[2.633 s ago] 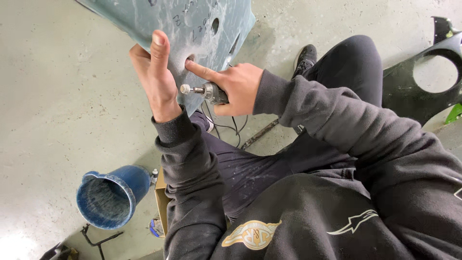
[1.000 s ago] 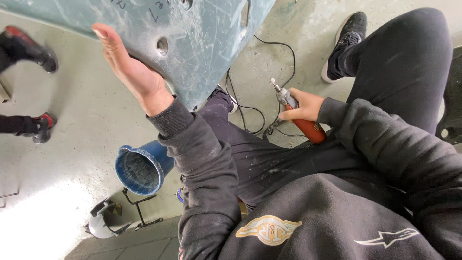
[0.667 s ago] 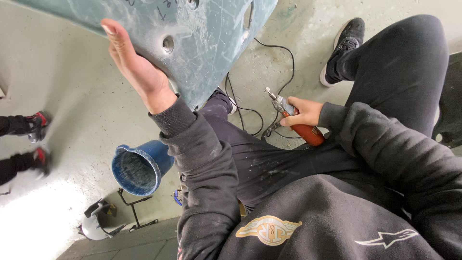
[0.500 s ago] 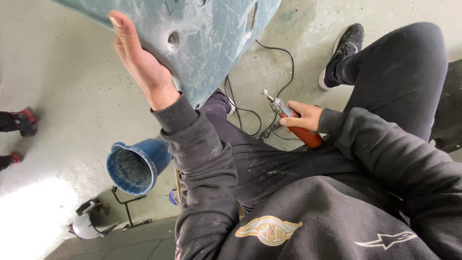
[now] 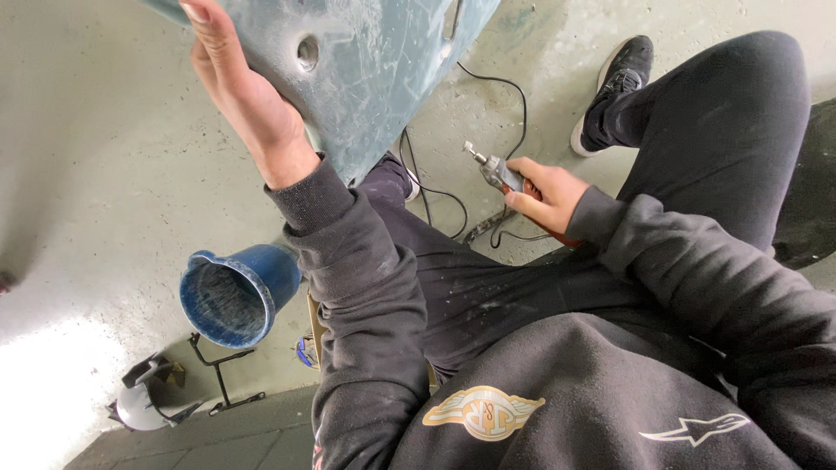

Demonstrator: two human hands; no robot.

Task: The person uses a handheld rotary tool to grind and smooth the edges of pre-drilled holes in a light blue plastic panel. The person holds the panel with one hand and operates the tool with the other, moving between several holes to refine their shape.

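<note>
My left hand (image 5: 248,91) is raised with fingers straight, its palm pressed against the edge of a large pale blue-green panel (image 5: 374,65) that has a round hole near my wrist. My right hand (image 5: 549,191) is lowered beside my knee and grips a small corded rotary tool (image 5: 496,170), its bit pointing up and left, away from the panel. The tool's black cable (image 5: 488,96) loops over the concrete floor. I am seated, in dark trousers and a dark hoodie.
A blue bucket (image 5: 235,296) stands on the floor at my left. Beyond it lie a small black metal stand (image 5: 218,383) and a grey-white object (image 5: 139,405). My shoe (image 5: 614,83) rests on the floor ahead. A dark part lies at the right edge (image 5: 810,218).
My right hand has drawn the rotary tool off the panel and down beside my knee. My left hand went from gripping the panel's edge to lying flat against it. Another person's feet left the view.
</note>
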